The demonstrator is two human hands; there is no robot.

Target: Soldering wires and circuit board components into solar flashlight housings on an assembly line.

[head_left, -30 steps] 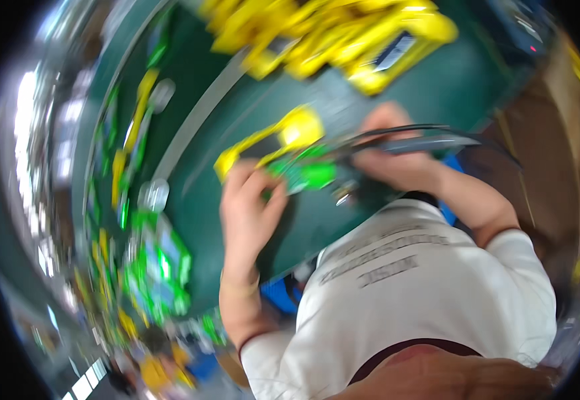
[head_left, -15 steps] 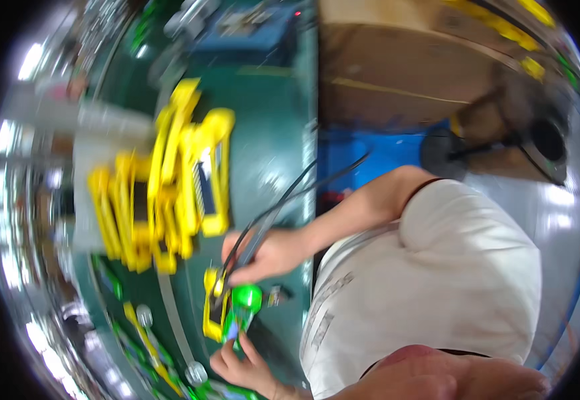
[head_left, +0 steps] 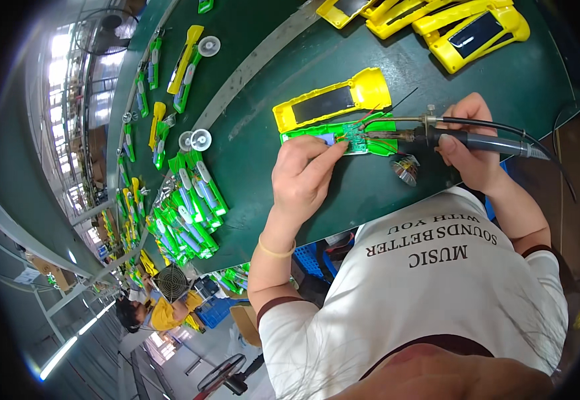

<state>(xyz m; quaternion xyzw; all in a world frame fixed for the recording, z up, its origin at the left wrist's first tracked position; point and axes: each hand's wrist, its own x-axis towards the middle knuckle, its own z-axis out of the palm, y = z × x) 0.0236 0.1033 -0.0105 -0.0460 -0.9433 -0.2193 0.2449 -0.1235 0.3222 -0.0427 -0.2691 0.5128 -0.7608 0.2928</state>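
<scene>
My right hand (head_left: 473, 157) grips a dark-handled soldering iron (head_left: 467, 139), with a thin metal feed tube (head_left: 403, 120) clamped alongside. Its tip reaches the small green circuit board (head_left: 355, 139), which lies in a bright green flashlight half-shell (head_left: 387, 127). At the board's left end my left hand (head_left: 303, 175) is closed in a pinch; what sits between the fingertips is too small to make out. Thin red and dark wires rise from the board. Just beyond lies a yellow half-shell (head_left: 323, 103) with a dark panel. A shiny reflector cup (head_left: 405, 171) rests by the green shell's near side.
Yellow shells (head_left: 471, 40) are heaped at the far right. On the left, green flashlight assemblies (head_left: 187, 207) are piled, and others line the bench. Clear round lenses (head_left: 201, 139) lie near them. A person in yellow (head_left: 170, 313) and a fan (head_left: 227, 377) appear lower left.
My view has swung round and sharpened from a blur, placing the yellow heap at upper right. Both hands remain at the green shell, the right still holding the soldering iron.
</scene>
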